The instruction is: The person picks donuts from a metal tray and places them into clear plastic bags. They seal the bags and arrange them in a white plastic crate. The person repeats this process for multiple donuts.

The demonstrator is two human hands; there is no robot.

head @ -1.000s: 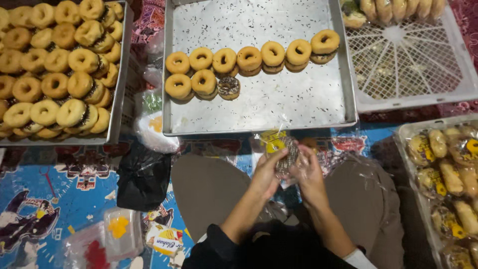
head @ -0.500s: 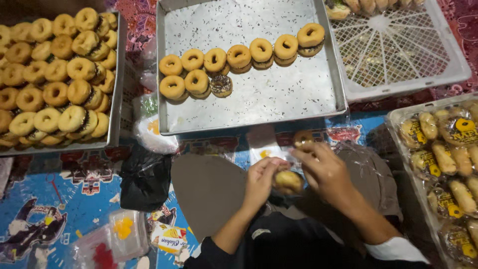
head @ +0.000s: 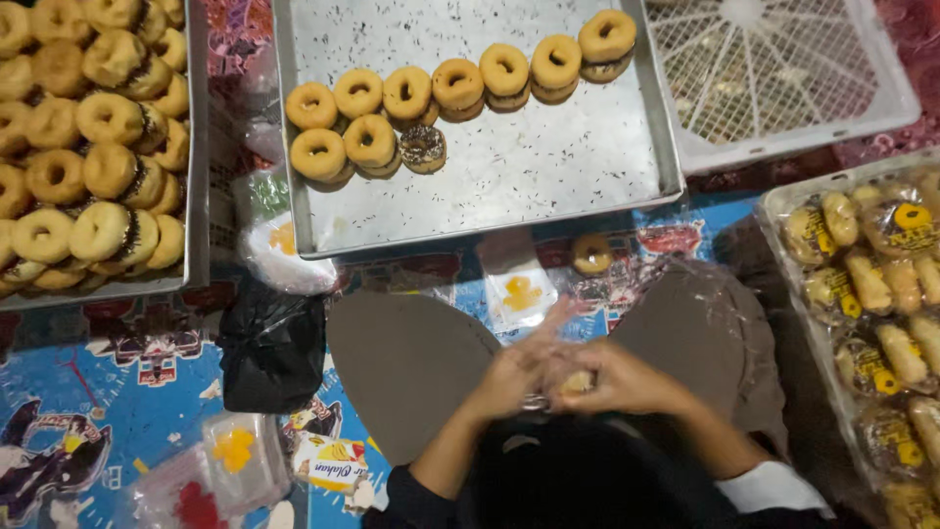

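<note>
Head cam, steep downward, close over lap, trays [head: 490, 211] just ahead.

Dull, speckled metal tray [head: 548, 186] at twelve o'clock; glossy crinkled black plastic bag [head: 271, 345] (nine o'clock); matt white plastic crate [head: 783, 127].

I take this for a small home bakery or snack stall working at floor level. I see a steel tray [head: 627, 167] with two rows of ring doughnuts [head: 406, 93], a second tray [head: 196, 196] heaped with more, a white plastic crate [head: 783, 78], and a tray of wrapped doughnuts [head: 862, 284] at the right. All of it sits on a printed blue mat [head: 108, 392], with loose clear bags [head: 240, 460] lying about.
</note>
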